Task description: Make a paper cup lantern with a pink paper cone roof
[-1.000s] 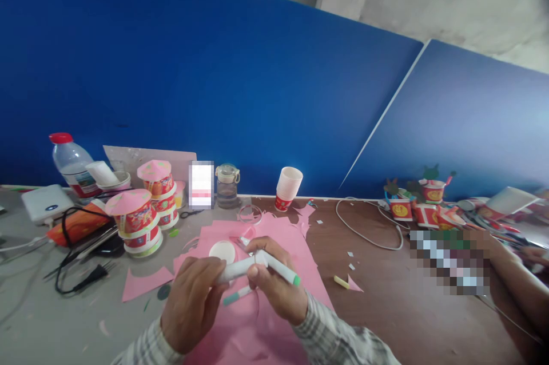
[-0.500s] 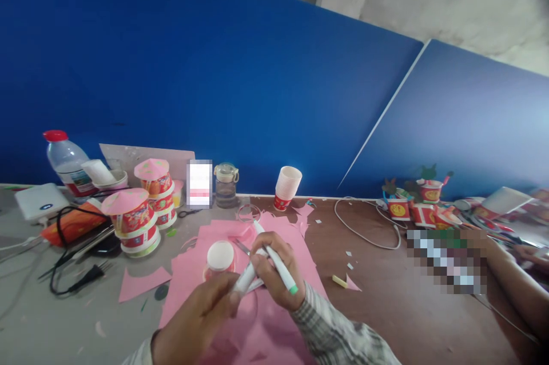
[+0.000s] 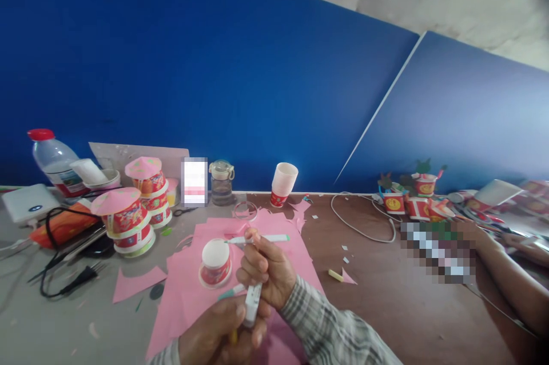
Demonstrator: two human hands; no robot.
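Note:
My right hand [image 3: 266, 268] is closed round a white marker with a green tip [image 3: 257, 238], held level just right of an upturned red and white paper cup [image 3: 215, 262]. The cup stands on pink paper sheets [image 3: 189, 290]. My left hand [image 3: 223, 333] is low at the frame's bottom, fingers pinched on the marker's white cap [image 3: 252, 303]. Another green-ended marker [image 3: 231, 292] lies on the pink paper between my hands.
Stacked paper cups with pink cone tops [image 3: 124, 219] stand at left, near a water bottle [image 3: 54, 162], a power bank [image 3: 28, 203] and black cables [image 3: 64, 273]. Further back are a glass jar [image 3: 222, 182] and a cup stack [image 3: 283, 183]. Another person's arm [image 3: 506, 273] rests at right.
The cap has come off the marker and my left hand has drawn it down toward me. My right hand swung the marker level beside the upturned cup.

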